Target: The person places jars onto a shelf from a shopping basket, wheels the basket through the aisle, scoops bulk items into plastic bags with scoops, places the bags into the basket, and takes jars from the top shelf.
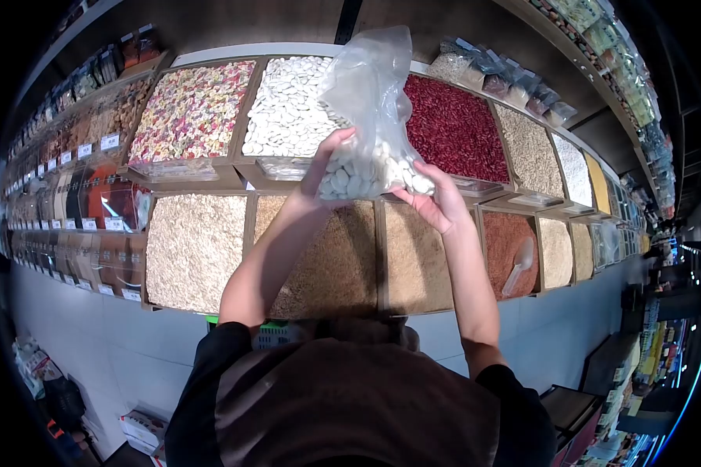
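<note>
A clear plastic bag (370, 82), with large white beans (358, 175) gathered in its bottom, is held up over the bins. My left hand (329, 163) grips the bag's lower left side, its fingers partly behind the plastic. At the lower right, my right hand (438, 198) is closed on the bag, with the thumb near the front. The bag's upper part stands loose and crumpled. Behind it is a bin of white beans (284, 101), partly covered by the bag, and to the right lie dark red kidney beans (456, 128).
Multicoloured pieces (191, 109) fill the upper left bin. Below are pale flakes (195, 249) and brown grains (327, 257). A clear scoop (519, 265) rests in a reddish-brown bin. Small packets (506, 82) line the back ledge; lidded dispensers (105, 198) with price tags stand left.
</note>
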Available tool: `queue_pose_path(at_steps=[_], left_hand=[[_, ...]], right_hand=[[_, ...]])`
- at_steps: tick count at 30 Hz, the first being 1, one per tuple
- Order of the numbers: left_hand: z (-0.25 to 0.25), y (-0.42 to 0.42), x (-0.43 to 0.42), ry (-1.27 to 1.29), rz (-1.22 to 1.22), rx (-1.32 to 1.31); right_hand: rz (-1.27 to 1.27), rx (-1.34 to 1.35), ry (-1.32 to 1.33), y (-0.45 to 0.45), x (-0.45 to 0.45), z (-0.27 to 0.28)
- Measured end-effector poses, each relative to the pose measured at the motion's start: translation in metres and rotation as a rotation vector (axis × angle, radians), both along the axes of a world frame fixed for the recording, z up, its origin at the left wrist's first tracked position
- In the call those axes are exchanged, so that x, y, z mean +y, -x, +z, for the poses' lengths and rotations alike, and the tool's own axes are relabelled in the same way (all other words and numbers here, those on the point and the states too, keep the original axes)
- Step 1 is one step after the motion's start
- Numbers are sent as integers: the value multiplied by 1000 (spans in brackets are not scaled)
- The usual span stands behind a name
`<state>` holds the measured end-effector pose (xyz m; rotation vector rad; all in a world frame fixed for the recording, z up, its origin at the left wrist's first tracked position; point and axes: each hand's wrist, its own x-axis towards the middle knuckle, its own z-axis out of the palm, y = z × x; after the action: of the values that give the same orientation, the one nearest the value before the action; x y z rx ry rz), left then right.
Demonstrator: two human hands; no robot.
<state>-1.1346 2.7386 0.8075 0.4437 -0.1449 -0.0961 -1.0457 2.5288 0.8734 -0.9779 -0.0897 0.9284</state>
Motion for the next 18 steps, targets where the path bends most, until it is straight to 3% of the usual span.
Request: queue_pose_path(at_steps=[7,9,10,14,18], left_hand=[[64,38,10,-434,442,232],[79,21,25,-67,226,524],[95,29,22,63,225,534],[85,30,50,48,326,447],[77,23,72,-154,424,339]], right_hand=[[17,139,-128,-5,9,-3],[-15,122,-145,-7,14,4],[-13,99,-160,-8,18,6],[-2,10,-189,-18,30,13],[-50,-40,-109,-40,41,10]])
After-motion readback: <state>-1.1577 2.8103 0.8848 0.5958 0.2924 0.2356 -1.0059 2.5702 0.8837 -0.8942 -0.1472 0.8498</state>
